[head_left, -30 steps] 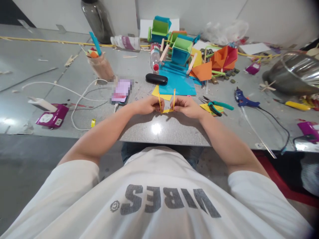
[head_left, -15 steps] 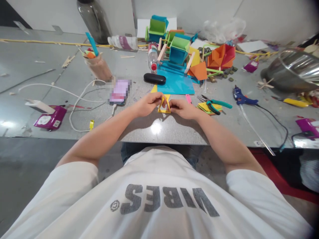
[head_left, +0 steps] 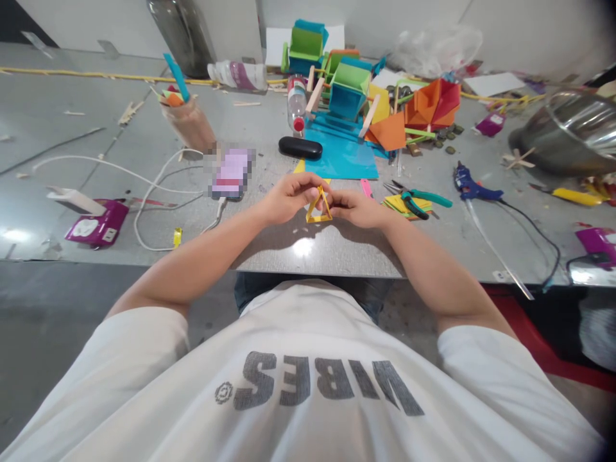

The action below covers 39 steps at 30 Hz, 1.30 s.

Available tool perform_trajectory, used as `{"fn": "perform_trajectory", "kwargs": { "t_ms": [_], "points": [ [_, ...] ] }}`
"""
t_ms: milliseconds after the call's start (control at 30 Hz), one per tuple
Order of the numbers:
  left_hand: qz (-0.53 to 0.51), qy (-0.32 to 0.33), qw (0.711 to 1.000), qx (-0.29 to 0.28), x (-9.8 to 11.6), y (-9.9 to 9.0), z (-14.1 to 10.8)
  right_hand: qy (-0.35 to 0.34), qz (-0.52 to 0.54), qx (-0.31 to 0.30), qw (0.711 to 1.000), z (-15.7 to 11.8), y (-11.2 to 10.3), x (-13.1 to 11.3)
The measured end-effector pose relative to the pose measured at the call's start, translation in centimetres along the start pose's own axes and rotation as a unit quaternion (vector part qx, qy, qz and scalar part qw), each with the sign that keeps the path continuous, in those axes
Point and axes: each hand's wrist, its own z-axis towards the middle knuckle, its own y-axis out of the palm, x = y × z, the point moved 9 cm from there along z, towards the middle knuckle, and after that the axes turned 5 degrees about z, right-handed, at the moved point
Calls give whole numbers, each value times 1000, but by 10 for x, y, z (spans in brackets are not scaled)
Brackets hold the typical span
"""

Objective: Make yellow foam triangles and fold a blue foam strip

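A grey table (head_left: 260, 250) meets pale wall panels (head_left: 409, 19).

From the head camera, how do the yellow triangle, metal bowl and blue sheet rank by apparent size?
1. Metal bowl, cut off by the right edge
2. Blue sheet, partly covered
3. Yellow triangle

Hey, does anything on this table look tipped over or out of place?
Yes: the white bottle with a purple label and the clear bottle with a red cap lie on their sides rather than standing. Wood scraps also look messy, left of them.
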Motion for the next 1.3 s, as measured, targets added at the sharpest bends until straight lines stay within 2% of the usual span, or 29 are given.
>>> {"fn": "perform_trajectory", "kwargs": {
  "t_ms": [67,133,167,233,300,333,400,533,600,767,1033,1300],
  "points": [
    [-7,-7,1000,29,1,-4,-1,-5,40,-50,998,1,8,0],
    [-7,-1,998,59,4,-9,-1,-12,60,-39,997,3,5,2],
    [-3,1,997,74,4,-12,-1,-13,55,-6,998,4,0,4],
    [11,0,994,111,4,-19,-1,-21,4,98,995,2,-17,6],
    [27,-15,988,153,0,-27,-2,-45,-91,195,975,-6,-29,-1],
    [33,-25,984,172,-2,-30,-2,-64,-141,214,964,-10,-28,-7],
    [47,-36,978,202,-5,-35,-4,-108,-224,180,952,-14,-11,-20],
    [90,-14,971,221,0,-36,-6,-173,-313,45,933,-17,38,-34],
    [111,8,969,219,5,-34,-8,-182,-327,29,927,-17,48,-35],
    [156,30,963,219,9,-30,-14,-166,-331,49,928,-13,41,-25],
    [154,34,967,200,6,-28,-13,-160,-412,34,896,-5,48,-25],
    [188,31,962,193,3,-41,-6,-157,-390,21,907,-3,48,-25]
  ]
}}
